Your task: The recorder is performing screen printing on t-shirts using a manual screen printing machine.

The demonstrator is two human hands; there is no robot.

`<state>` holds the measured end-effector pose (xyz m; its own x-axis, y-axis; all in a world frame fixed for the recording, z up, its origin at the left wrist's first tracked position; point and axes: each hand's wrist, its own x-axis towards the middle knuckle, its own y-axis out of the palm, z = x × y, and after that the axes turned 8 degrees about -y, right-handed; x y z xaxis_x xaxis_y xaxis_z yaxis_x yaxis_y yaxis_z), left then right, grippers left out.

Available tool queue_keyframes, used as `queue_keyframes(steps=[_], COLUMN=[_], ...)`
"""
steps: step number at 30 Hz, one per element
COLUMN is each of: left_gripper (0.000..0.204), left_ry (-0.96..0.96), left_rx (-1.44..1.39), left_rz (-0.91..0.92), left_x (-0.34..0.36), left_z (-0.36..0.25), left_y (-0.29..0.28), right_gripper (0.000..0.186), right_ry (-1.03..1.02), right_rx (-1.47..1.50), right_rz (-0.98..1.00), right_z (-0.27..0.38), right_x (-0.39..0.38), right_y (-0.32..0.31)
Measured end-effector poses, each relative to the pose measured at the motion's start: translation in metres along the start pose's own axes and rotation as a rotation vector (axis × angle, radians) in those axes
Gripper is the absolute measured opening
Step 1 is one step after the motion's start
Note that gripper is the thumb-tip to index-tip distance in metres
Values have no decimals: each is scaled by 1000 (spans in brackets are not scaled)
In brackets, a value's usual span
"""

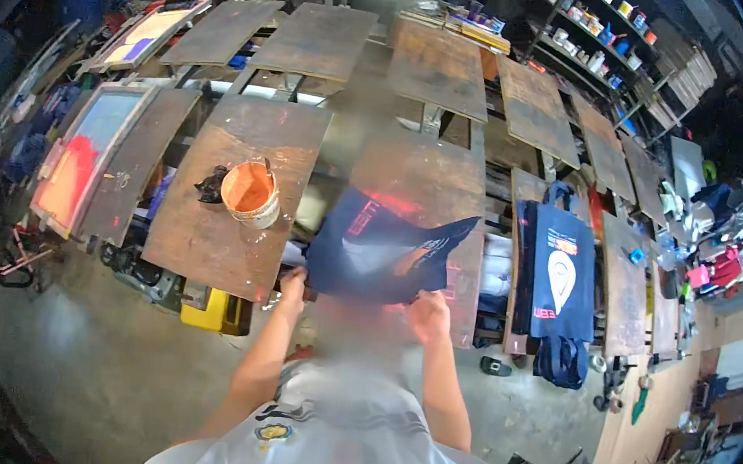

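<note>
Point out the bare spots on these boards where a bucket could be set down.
The board holding the orange paint bucket is bare in front of and behind the bucket. The far boards look bare too. Crowded: the board under the navy bag that both hands hold, left hand and right hand, and the bag-draped board to its right.

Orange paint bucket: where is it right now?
In the head view the orange paint bucket stands on the brown board left of centre, beside a black rag, up and left of the left hand holding the navy bag.
</note>
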<state>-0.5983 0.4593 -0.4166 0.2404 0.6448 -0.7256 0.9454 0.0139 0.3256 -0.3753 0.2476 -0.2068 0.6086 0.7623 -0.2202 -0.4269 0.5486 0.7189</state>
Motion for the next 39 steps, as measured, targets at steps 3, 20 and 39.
queue_keyframes(steps=[3, 20, 39], left_gripper=[20, 39, 27], left_ry=[-37, -40, 196], left_rx=[75, -57, 131], left_rz=[-104, -64, -242], left_x=[-50, -121, -113], left_z=[-2, 34, 43], left_y=[21, 27, 9], right_gripper=[33, 16, 25], right_ry=[70, 45, -160], right_rx=[77, -877, -1581], right_rz=[-76, -142, -11], right_z=[21, 66, 64], right_x=[-6, -41, -60], right_y=[-20, -150, -169])
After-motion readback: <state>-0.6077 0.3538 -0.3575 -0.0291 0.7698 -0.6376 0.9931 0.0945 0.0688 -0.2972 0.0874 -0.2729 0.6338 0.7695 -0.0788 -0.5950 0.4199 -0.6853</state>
